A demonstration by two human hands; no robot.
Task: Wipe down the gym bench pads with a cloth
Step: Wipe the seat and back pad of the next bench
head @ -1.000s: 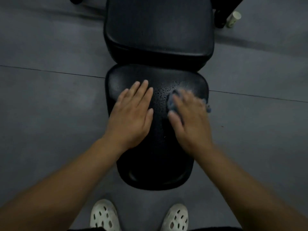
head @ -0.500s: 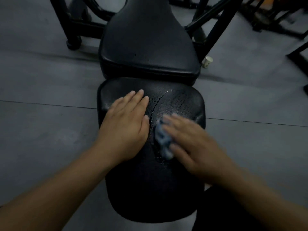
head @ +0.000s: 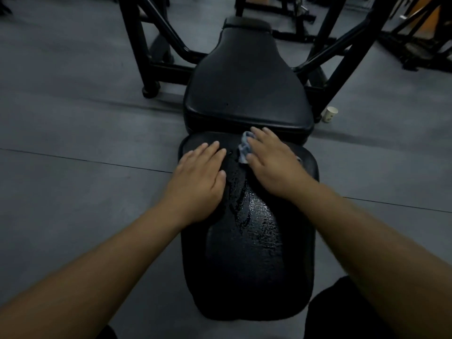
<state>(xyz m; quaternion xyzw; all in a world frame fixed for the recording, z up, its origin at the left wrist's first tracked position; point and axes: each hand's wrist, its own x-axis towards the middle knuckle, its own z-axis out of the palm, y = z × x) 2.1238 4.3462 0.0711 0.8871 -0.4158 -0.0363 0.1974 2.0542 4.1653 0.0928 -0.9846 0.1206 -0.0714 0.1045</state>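
Cloth (head: 244, 149), a small bunched blue-grey rag, now lies at the far edge of the seat pad (head: 256, 245), just beside the gap below the back pad (head: 247, 89). Half a second ago it sat nearer the middle of the seat, and a second ago out toward the right side, so the stroke has swept in and then pushed away from the person. The right hand (head: 271, 165) lies flat over it, fingers (head: 259, 135) straight and close together, pressing rather than pinching; only a crumpled fold shows past the thumb side. The left hand (head: 198, 177) has stayed on the left part of the seat, fingers (head: 210, 149) straight and together, palm down, apparently steadying the bench.

A wet sheen with streaks now runs down the middle of the seat pad (more smeared than the beads seen before), which suggests the liquid is being spread and lifted but not yet cleared. By that reading the near half of the seat remains to be wiped, and the back pad looks dry and untouched.

Beyond, the black steel frame (head: 137, 45) stands on the grey floor (head: 73, 118), with a paper cup (head: 330, 114) on the floor by its right leg.
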